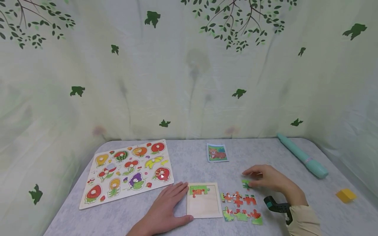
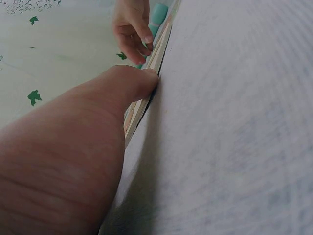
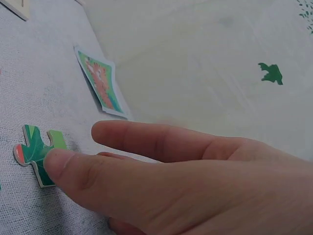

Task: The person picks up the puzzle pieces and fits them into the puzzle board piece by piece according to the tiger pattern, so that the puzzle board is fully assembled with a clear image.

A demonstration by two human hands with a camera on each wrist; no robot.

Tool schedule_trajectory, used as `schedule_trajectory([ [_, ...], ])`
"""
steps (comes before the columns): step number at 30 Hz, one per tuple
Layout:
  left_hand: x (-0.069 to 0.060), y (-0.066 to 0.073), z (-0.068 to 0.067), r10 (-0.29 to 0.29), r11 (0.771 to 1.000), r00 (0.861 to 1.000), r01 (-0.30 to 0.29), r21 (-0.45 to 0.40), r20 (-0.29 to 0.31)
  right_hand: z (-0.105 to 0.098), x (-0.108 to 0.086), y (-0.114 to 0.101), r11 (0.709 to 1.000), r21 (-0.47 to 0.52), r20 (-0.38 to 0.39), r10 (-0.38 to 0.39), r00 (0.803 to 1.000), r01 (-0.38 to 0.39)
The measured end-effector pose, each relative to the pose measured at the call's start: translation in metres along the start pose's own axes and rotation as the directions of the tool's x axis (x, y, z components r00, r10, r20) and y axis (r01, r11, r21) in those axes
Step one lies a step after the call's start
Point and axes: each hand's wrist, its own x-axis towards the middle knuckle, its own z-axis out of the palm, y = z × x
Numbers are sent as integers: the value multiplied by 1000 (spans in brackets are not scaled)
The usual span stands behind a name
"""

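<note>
My left hand [image 1: 166,208] rests along the left side of a square wooden puzzle tray [image 1: 203,207], fingers straight, thumb by its lower-left corner. Joined green and orange puzzle pieces [image 1: 198,190] lie in the tray's upper left. Over a green puzzle piece [image 3: 33,149] on the table hovers my right hand [image 1: 267,178]. Its thumb overlaps that piece in the right wrist view, with the index finger held apart; whether the thumb touches it I cannot tell. Several loose puzzle pieces [image 1: 237,199] lie in two rows right of the tray.
Behind the tray lies a small picture card [image 1: 217,153] showing an animal. A large fruit board [image 1: 118,168] takes up the table's left side. At the right are a long teal tube-like object [image 1: 304,158] and a yellow block [image 1: 346,195]. A leaf-patterned curtain [image 1: 189,82] hangs behind.
</note>
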Motion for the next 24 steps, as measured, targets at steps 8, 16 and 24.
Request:
schedule_trajectory([
  [8, 0, 1, 0, -4, 1000, 1000, 4, -9, 1, 0, -5, -2, 999, 36, 44, 26, 999, -27],
  [16, -1, 1, 0, 3, 1000, 1000, -3, -2, -16, 2, -4, 1, 1000, 10, 55, -1, 999, 1],
  [24, 0, 0, 0, 0, 1000, 1000, 0, 3, -11, 2, -3, 2, 1000, -5, 54, -14, 998, 14],
])
